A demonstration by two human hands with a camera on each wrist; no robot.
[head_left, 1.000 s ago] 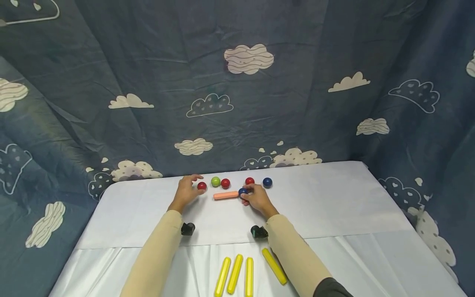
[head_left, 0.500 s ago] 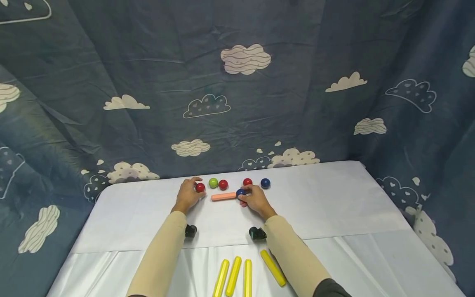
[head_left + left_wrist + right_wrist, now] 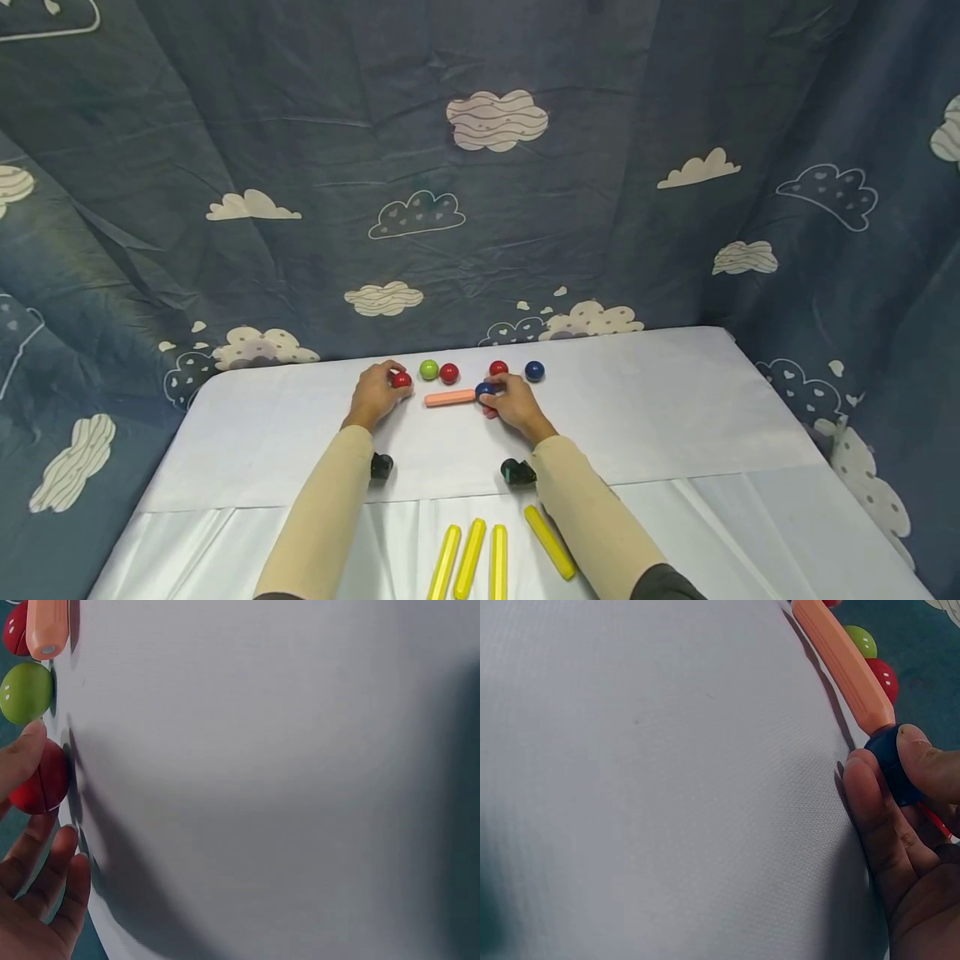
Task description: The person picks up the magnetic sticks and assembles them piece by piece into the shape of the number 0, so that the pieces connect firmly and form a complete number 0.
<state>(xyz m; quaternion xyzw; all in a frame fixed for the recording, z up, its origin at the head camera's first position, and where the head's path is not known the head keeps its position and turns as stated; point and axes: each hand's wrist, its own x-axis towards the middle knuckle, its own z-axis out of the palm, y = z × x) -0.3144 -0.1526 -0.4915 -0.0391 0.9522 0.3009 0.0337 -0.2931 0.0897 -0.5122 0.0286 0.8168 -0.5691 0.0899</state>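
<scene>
In the head view, my left hand (image 3: 375,395) is at the left end of a row of balls and grips a red ball (image 3: 401,380). The left wrist view shows its thumb and forefinger on opposite sides of that ball, the other fingers spread. My right hand (image 3: 517,403) pinches a dark blue ball (image 3: 889,761) between thumb and fingers. One end of an orange ridged stick (image 3: 450,398) meets this blue ball. Behind the stick stand a green ball (image 3: 429,370) and a second red ball (image 3: 449,373).
Another red ball (image 3: 498,367) and another blue ball (image 3: 535,371) sit behind the right hand. Several yellow sticks (image 3: 470,558) lie near the front of the white table (image 3: 660,417). A dark cloud-patterned curtain (image 3: 480,208) hangs behind.
My left hand has closed its thumb and forefinger onto the red ball, which it stood loosely around before. The right hand keeps its hold on the blue ball. The head view has shifted slightly.
</scene>
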